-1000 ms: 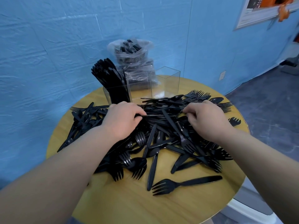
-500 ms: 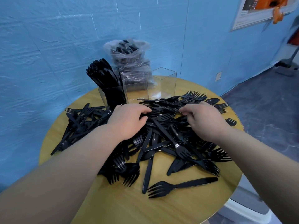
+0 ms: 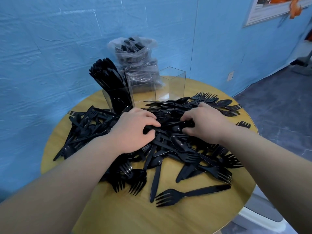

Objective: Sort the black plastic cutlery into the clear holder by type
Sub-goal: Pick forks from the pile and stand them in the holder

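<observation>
A big heap of black plastic cutlery (image 3: 170, 149), forks, spoons and knives mixed, covers the round wooden table (image 3: 118, 213). Behind it stands the clear holder (image 3: 172, 85) with three compartments. The left one is packed with black knives (image 3: 108, 76); the middle and right ones look empty. My left hand (image 3: 133, 130) lies on the heap's middle, thumb and fingers curled round a black piece. My right hand (image 3: 204, 122) is just to its right, fingers curled into the pile on black handles. What type each hand holds is hidden.
A clear plastic bag (image 3: 135, 59) full of more black cutlery stands behind the holder against the blue wall. A single fork (image 3: 189, 194) lies apart near the table's front edge. The floor drops away on the right.
Both hands have drawn closer together over the middle of the heap, and their fingers have curled tighter into the cutlery. The camera has shifted slightly.
</observation>
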